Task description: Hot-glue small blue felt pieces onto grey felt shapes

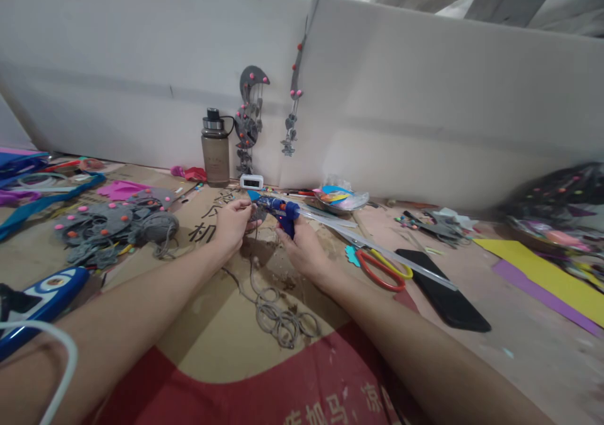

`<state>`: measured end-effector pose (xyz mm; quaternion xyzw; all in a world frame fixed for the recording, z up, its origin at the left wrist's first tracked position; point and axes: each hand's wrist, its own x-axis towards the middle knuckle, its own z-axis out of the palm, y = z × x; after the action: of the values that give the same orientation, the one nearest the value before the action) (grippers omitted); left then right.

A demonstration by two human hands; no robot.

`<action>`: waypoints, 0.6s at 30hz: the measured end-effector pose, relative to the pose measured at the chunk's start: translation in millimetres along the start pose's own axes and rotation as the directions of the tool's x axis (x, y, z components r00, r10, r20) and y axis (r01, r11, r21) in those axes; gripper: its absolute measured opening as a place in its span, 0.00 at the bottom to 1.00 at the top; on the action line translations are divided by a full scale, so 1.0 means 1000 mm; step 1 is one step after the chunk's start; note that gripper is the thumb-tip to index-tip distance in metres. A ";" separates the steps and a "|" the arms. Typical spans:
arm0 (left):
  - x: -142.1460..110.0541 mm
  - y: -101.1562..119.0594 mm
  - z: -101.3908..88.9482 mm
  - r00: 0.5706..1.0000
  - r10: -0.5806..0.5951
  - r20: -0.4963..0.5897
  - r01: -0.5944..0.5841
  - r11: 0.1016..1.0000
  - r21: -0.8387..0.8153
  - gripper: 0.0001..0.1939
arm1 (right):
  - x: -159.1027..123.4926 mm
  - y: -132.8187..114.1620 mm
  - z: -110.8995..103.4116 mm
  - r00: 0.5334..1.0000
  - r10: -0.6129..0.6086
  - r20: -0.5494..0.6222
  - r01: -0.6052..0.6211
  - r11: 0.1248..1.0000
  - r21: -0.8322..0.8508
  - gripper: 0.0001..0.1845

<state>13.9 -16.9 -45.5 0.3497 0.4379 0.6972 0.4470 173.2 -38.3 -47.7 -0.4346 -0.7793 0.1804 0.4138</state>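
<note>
My right hand [306,249] is wrapped round the grip of a blue hot glue gun [278,207]. Its nozzle points left, towards my left hand [233,224]. The fingers of that hand are pinched together at a small grey felt piece [258,212], partly hidden by the fingers and the gun. From there grey yarn [283,321] runs down and lies in loose loops on the cardboard. A long clear stick [415,265] stretches from behind the gun to the right, passing over scissors [382,270] with red and yellow handles and a black phone [443,293].
Grey felt pieces with pompoms [113,224] are piled at left, near a blue-and-white object [51,299]. A bottle [216,151] and small white clock [251,182] stand by the wall. Moon-shaped felt hangings [252,107] hang there. Yellow sheets [542,274] lie right.
</note>
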 end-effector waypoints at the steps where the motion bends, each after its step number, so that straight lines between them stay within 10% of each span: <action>1: 0.000 0.000 0.000 1.000 0.002 0.003 -0.002 1.000 0.002 0.11 | 0.000 0.000 0.000 1.000 0.001 0.000 -0.001 1.000 -0.004 0.14; 18: 0.001 0.000 0.000 1.000 0.003 -0.009 -0.003 1.000 -0.005 0.12 | 0.000 0.001 0.001 1.000 0.006 -0.004 -0.005 0.999 0.035 0.16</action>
<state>13.4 -16.3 -45.6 0.3462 0.4374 0.7007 0.4449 172.2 -37.7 -48.8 -0.4298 -0.7739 0.1942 0.4225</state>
